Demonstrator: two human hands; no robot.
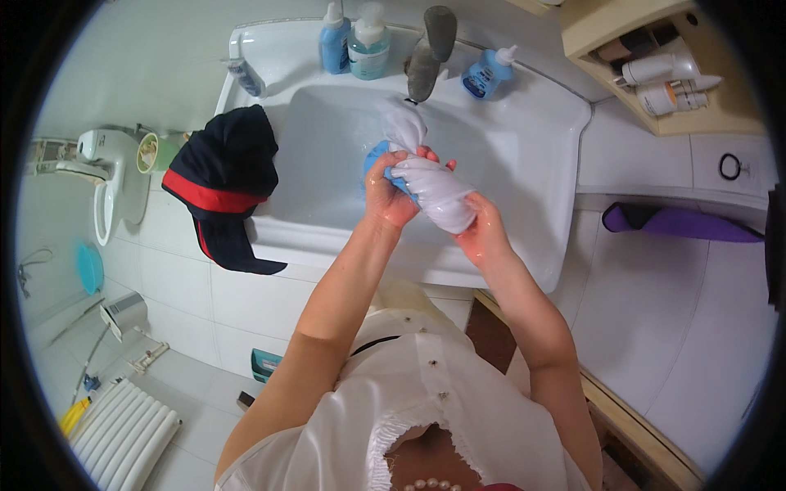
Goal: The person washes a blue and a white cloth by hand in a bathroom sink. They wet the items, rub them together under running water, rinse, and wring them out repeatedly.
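Observation:
Both of my hands grip a wet, twisted white cloth [433, 193] with a light blue part [376, 161], held over a white washbasin [331, 215]. My left hand [390, 193] is closed around the middle, where blue fabric shows beside the fingers. My right hand [482, 227] holds the thicker, lower right end of the roll. The cloth's far end hangs below the grey faucet [424, 67]. Water lies in the basin under the cloth. How far the far end dips into it, I cannot tell.
Dark cloth with a red band [224, 166] drapes over the basin's left rim. A tube [247, 78], a blue bottle [334, 40], a pump bottle [369, 46] and another blue bottle [488, 72] stand along the back. A wooden shelf [675, 126] juts out at the upper right.

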